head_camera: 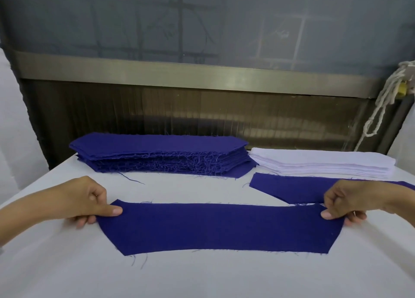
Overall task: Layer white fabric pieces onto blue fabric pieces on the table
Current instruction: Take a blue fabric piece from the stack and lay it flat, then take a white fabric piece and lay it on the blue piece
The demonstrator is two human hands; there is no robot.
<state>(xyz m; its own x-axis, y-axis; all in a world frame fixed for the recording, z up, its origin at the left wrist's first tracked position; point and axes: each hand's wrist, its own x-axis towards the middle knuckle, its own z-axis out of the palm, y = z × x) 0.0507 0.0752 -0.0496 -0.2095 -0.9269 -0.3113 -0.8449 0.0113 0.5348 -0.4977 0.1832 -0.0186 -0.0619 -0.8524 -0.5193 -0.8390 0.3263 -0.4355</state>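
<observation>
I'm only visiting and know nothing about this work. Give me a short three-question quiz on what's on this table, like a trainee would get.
1. True or false: a white piece already lies on the blue piece that the left hand and right hand pinch at its ends.
2. The white stack sits: A) to the right of the blue stack; B) to its left; C) on top of it.
3. How many single blue pieces lie outside the stacks?
Key: 1 false, it is bare. 2 A. 3 two: the held one and a second blue piece in front of the white stack.
</observation>
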